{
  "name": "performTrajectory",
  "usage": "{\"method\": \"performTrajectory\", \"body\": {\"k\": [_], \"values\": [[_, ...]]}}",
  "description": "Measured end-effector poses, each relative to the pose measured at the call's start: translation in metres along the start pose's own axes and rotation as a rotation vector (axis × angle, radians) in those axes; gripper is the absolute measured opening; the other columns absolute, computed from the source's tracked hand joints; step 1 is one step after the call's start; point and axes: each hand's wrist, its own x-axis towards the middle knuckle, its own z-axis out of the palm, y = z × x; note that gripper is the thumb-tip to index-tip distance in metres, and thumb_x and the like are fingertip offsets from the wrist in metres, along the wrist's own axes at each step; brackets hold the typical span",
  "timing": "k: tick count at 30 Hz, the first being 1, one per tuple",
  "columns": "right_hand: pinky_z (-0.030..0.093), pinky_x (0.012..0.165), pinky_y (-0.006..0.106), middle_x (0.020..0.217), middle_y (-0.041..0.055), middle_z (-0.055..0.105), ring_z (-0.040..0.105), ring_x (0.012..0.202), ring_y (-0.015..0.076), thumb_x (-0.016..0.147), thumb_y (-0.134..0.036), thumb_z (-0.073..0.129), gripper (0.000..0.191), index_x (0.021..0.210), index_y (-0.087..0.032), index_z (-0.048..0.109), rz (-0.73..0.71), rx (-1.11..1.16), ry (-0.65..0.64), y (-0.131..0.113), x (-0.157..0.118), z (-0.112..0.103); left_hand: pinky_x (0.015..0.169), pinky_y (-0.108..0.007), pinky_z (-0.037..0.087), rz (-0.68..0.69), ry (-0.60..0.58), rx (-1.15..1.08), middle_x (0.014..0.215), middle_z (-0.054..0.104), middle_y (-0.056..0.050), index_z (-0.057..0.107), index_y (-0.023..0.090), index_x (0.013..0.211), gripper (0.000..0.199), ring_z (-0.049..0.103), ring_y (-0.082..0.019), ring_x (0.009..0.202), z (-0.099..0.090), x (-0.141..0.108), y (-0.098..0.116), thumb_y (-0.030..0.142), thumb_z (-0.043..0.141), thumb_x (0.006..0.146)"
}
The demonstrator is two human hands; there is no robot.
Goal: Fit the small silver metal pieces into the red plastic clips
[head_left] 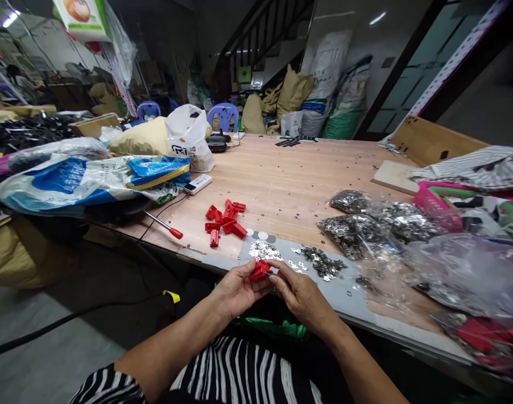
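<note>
"Call it from the left: what have you got?"
"Blue-and-white bag [71, 182] at the counter's [277, 185] left, then a red-handled rod [175, 233] jutting at the near edge, then red parts [229, 219] in a loose heap!"
"And your hands?"
"Here's my left hand [235, 289], thumb and fingers pinching one red piece [260, 271], just above the counter's near edge. Silvery plates [265, 251] lie just beyond it. In comes my right hand [301, 294], fingers bent together at the piece's right end; whether they grip it or something tiny, I can't tell."
"Further right?"
"Darker metal bits [324, 262] in a pile, clear bags [386, 224] of metal parts, and a pink basket [433, 205] by the edge!"
</note>
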Motion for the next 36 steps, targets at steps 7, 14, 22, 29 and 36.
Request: {"method": "performTrajectory", "body": {"k": [7, 14, 22, 29, 36], "values": [[0.050, 0.073, 0.031, 0.102, 0.0067, 0.072, 0.068, 0.084, 0.0216, 0.095, -0.032, 0.040, 0.035, 0.125, -0.025, 0.055, -0.007, -0.037, 0.058, 0.000, -0.001, 0.003, 0.091, -0.037, 0.047, -0.014, -0.003, 0.016, 0.080, 0.069, -0.005, 0.063, 0.012, 0.089, 0.020, 0.068, -0.017, 0.076, -0.004, 0.000, -0.001, 0.029, 0.053, 0.091], [0.049, 0.079, 0.029, 0.109, 0.0053, 0.070, 0.067, 0.093, 0.0197, 0.095, -0.033, 0.039, 0.033, 0.121, -0.025, 0.058, -0.010, 0.095, 0.049, -0.001, -0.001, 0.000, 0.092, -0.039, 0.047, -0.029, 0.002, -0.004, 0.077, 0.070, -0.004, 0.062, 0.012, 0.088, 0.019, 0.069, -0.016, 0.073, -0.004, -0.001, -0.005, 0.029, 0.054, 0.090], [0.044, 0.066, 0.027, 0.068, -0.0022, 0.062, 0.059, 0.064, 0.0152, 0.096, -0.026, 0.034, 0.034, 0.129, -0.021, 0.042, 0.024, 0.152, -0.013, 0.000, -0.009, -0.003, 0.081, -0.028, 0.049, 0.290, -0.084, 0.287, 0.085, 0.071, -0.003, 0.054, 0.016, 0.094, 0.033, 0.068, -0.015, 0.079, -0.005, 0.002, 0.005, 0.016, 0.075, 0.070], [0.044, 0.078, 0.030, 0.095, 0.0047, 0.064, 0.060, 0.087, 0.0181, 0.090, -0.022, 0.044, 0.018, 0.099, -0.022, 0.059, 0.059, 0.008, 0.086, 0.023, -0.009, 0.011, 0.081, -0.029, 0.047, 0.696, -0.030, 1.248, 0.090, 0.068, -0.002, 0.062, 0.018, 0.094, 0.032, 0.063, -0.016, 0.083, -0.019, 0.012, 0.009, 0.019, 0.077, 0.065], [0.045, 0.074, 0.027, 0.094, 0.0032, 0.069, 0.063, 0.084, 0.0179, 0.088, -0.023, 0.050, 0.021, 0.102, -0.024, 0.066, 0.128, -0.176, 0.057, 0.031, -0.008, 0.021, 0.089, -0.033, 0.048, 0.818, -0.034, 1.626, 0.104, 0.070, -0.005, 0.065, 0.020, 0.106, 0.039, 0.064, -0.020, 0.096, -0.029, 0.026, 0.004, 0.015, 0.074, 0.068]]}}
